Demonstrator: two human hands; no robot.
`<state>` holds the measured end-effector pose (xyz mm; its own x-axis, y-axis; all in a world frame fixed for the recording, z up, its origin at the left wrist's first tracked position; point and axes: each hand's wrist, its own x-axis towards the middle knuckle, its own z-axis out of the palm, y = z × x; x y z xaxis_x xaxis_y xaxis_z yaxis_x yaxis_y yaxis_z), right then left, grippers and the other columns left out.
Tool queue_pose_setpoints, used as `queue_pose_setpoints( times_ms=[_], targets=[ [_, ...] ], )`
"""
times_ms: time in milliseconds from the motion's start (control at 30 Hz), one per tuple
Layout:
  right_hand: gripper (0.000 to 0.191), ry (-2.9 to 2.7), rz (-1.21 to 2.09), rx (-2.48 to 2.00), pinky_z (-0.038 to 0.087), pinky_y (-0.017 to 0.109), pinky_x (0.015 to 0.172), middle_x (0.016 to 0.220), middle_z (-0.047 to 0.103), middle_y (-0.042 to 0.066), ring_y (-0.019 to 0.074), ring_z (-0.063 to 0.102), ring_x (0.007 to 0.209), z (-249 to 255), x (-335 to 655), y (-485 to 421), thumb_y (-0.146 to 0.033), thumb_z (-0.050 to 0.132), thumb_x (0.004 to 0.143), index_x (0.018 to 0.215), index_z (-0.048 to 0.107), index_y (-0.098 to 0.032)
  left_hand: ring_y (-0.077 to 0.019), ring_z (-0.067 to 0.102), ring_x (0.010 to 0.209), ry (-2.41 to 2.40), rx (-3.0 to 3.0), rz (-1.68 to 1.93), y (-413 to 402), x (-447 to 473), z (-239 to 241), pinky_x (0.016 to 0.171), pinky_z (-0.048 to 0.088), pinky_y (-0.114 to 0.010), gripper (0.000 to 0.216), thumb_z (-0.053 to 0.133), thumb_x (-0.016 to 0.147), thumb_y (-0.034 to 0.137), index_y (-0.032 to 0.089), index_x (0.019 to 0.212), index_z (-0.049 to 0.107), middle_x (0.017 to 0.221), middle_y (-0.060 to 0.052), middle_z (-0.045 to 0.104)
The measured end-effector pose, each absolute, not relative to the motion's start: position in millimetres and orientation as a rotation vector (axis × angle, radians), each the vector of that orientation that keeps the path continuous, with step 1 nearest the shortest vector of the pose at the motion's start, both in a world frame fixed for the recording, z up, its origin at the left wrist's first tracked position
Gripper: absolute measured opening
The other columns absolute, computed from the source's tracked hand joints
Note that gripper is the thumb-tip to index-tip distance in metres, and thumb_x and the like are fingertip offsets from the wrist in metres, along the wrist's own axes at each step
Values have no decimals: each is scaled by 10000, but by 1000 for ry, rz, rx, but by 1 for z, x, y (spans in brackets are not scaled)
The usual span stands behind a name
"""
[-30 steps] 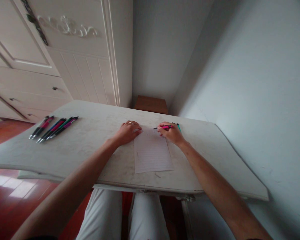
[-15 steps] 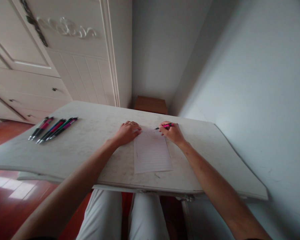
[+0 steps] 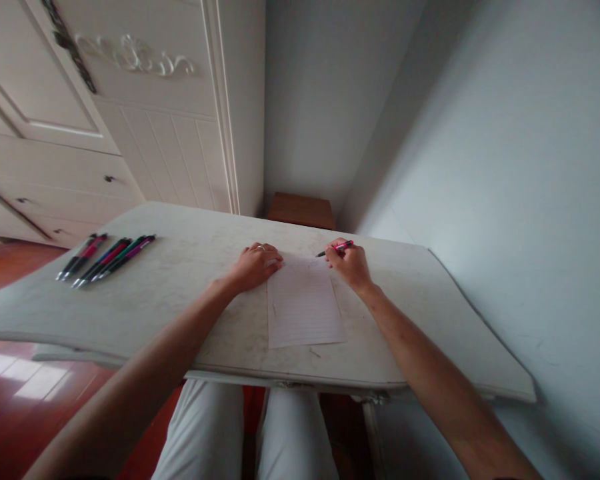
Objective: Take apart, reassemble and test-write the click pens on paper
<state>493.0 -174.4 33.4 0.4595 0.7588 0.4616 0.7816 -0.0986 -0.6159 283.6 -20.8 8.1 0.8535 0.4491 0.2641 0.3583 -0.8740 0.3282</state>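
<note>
A sheet of lined paper (image 3: 306,307) lies on the white tabletop in front of me, with faint marks near its top edge. My left hand (image 3: 257,265), a ring on one finger, rests flat at the sheet's upper left corner, fingers stretched out. In my right hand (image 3: 351,265) a pink and black pen (image 3: 341,246) is gripped between thumb and fingers. Its dark tip points left, over the upper right part of the sheet. Whether the tip touches the paper I cannot tell.
Several pens (image 3: 107,260) in pink, green, purple and black lie at the table's left side. The white table (image 3: 410,320) meets a pale wall (image 3: 520,167) on the right. A cream cabinet (image 3: 180,143) stands behind at the left, a brown wooden box-like piece (image 3: 303,209) beyond the far edge.
My right hand has shifted slightly right and away from me with the pen, whose tip now sits farther right along the sheet's top. My left hand and the paper stay in place.
</note>
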Motion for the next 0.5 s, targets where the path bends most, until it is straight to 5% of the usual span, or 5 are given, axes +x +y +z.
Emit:
queue_pose_setpoints(
  times_ms=[333, 500],
  targets=[
    [461, -1102, -45, -1769, 457, 258, 514, 513, 571, 27, 164, 592, 502, 38, 496, -177, -585, 470, 904, 627, 507, -218, -270, 555, 1177, 634, 2775, 471, -21, 283, 7, 1005, 426, -440, 322, 466, 933, 380, 262, 1086, 723, 1249, -63, 653],
    [504, -1051, 229, -1537, 562, 287, 612, 784, 675, 69, 174, 658, 644, 30, 506, -168, -671, 545, 826, 925, 573, -178, -262, 563, 1164, 641, 2788, 469, -22, 283, 10, 1002, 428, -424, 320, 463, 935, 380, 267, 1090, 720, 1244, -59, 657]
  ],
)
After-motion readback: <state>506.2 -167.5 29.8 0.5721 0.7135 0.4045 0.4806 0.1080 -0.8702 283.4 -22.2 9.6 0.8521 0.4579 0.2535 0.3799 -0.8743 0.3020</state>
